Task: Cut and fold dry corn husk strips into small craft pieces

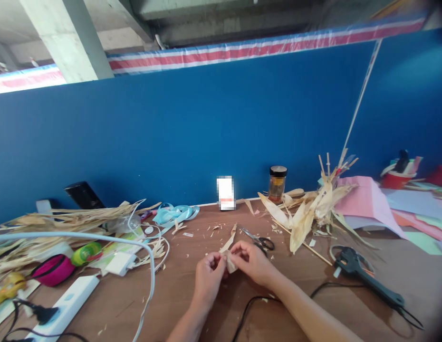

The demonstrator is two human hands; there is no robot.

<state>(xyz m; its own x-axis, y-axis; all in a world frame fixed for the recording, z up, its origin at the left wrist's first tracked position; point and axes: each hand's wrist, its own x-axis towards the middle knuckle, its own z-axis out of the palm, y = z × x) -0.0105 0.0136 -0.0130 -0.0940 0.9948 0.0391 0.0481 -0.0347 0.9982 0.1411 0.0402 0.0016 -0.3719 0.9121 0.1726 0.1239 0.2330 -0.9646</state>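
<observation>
The left hand (211,271) and right hand (252,262) pinch a pale dried-husk piece (231,265) tightly, likely for control; black-handled metal scissors (257,240) lie handily beyond them.

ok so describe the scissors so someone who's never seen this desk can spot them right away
Below the blue partition, find the brown table and the person's right hand near its middle. The scissors lie just beyond that hand, blades pointing away and to the left. Their dark looped handles and grey metal blades set them apart from the pale strip and scraps nearby.
</observation>
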